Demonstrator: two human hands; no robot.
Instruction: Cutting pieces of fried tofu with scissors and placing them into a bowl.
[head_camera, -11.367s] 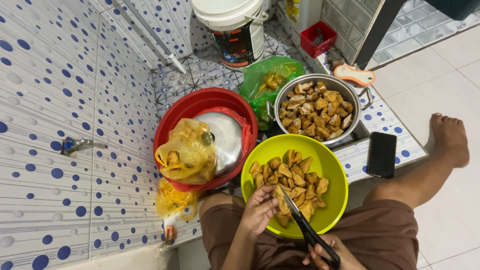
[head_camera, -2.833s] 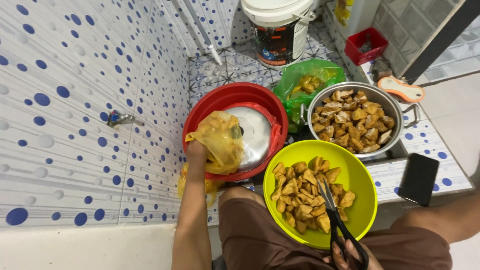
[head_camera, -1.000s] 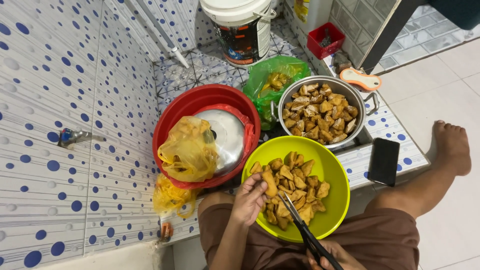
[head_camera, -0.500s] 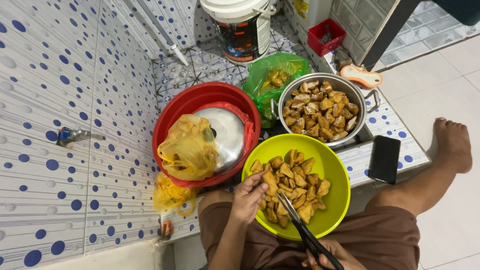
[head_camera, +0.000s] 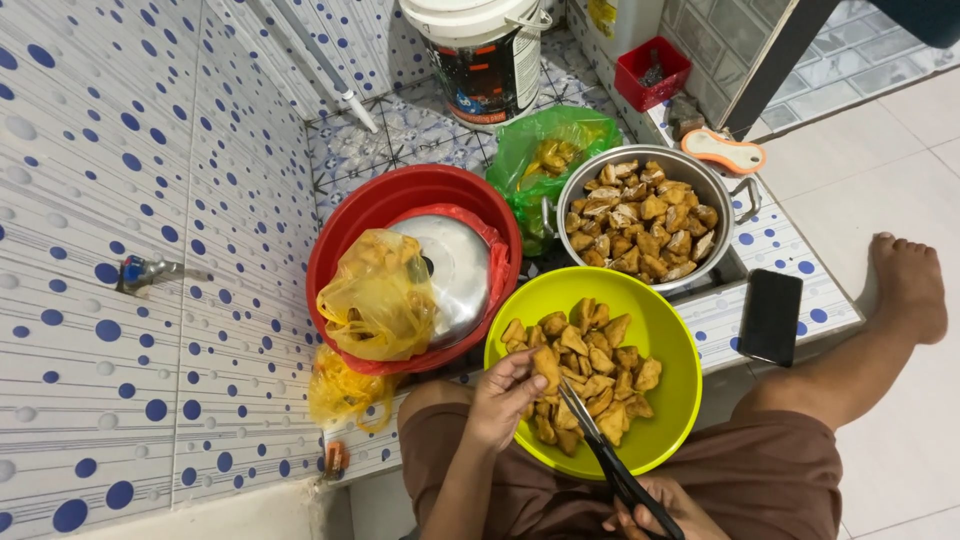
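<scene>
A lime-green bowl rests on my lap, filled with several golden-brown fried pieces. My left hand pinches one fried piece at the bowl's left side. My right hand, at the bottom edge, grips black-handled scissors whose blades point up-left and meet that piece. A metal pot behind the bowl holds several more brown pieces.
A red basin at left holds a metal lid and a yellow plastic bag. A green bag, white bucket, small red tub, black phone and wall tap surround them. My bare foot lies at right.
Earlier my left hand reached to the yellow bag in the red basin. It has come back to the green bowl and picked up a piece, and the scissors have moved up to it.
</scene>
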